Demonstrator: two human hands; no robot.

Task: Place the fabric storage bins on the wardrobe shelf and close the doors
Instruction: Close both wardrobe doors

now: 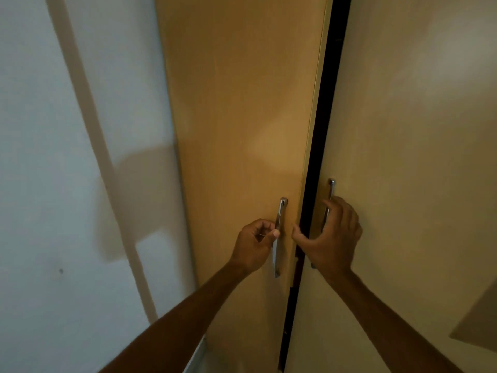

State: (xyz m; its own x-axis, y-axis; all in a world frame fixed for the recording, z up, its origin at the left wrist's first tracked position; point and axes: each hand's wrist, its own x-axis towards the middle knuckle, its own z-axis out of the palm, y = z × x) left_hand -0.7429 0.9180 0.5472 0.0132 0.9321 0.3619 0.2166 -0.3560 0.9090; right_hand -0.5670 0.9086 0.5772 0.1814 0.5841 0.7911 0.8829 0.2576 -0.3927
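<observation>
Grip: left hand (255, 243) pinches left handle (281, 211); right hand (330, 238) curls round right handle (332, 188), hiding most of it. Between left door (242, 103) and right door (416, 130), a narrow gap (320, 144): interior too dark to read.

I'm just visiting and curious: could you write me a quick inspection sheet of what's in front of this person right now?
Surface: nothing seen; the shelf is hidden behind the doors.
Job's things: left door and right door nearly shut, with a dark gap between them; fabric bins not in view.
Clutter: nothing seen.
Hands: left hand pinches the left handle; right hand curls round the right handle, thumb at the door's edge.
Cables: nothing seen.
Surroundings: pale wall left of the wardrobe, with shadows on it.
</observation>
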